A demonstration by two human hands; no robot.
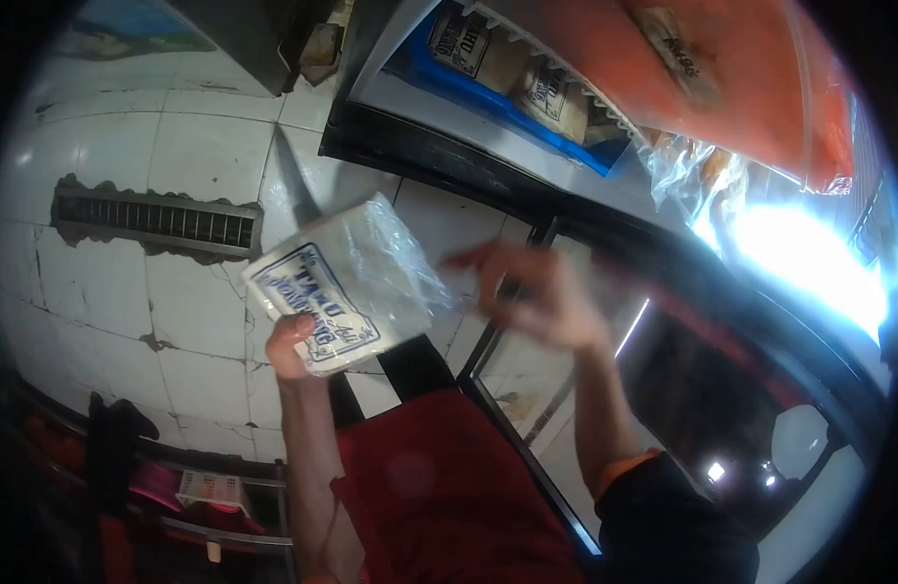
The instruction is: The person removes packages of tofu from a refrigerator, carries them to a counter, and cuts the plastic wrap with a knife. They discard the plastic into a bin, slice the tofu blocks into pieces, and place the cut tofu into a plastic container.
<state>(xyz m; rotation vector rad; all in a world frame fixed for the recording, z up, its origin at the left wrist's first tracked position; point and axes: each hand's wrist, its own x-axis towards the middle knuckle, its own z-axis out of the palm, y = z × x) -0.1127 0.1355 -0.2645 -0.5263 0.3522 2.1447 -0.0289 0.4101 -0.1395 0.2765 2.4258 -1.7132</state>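
A clear plastic pack of pale tofu (361, 273) with dark blue printed lettering is in my left hand (291, 346). The thumb presses on its printed face near the lower corner; the other fingers are hidden beneath. Just right of the pack's crinkled plastic end, my right hand (537, 292) is blurred by motion. Its fingers are partly bent and apart, with nothing seen between them. Past the far side of the pack, a grey pointed blade-like shape (293, 175) sticks out, its lower end covered by the pack.
An open fridge at the upper right holds a blue basket (522, 112) with similar packs. Near it are an orange-red container (721, 83) and clear plastic bags (697, 180). Its door (556, 419) stands at my right. A floor drain grate (157, 219) and a rack (206, 535) are on the left.
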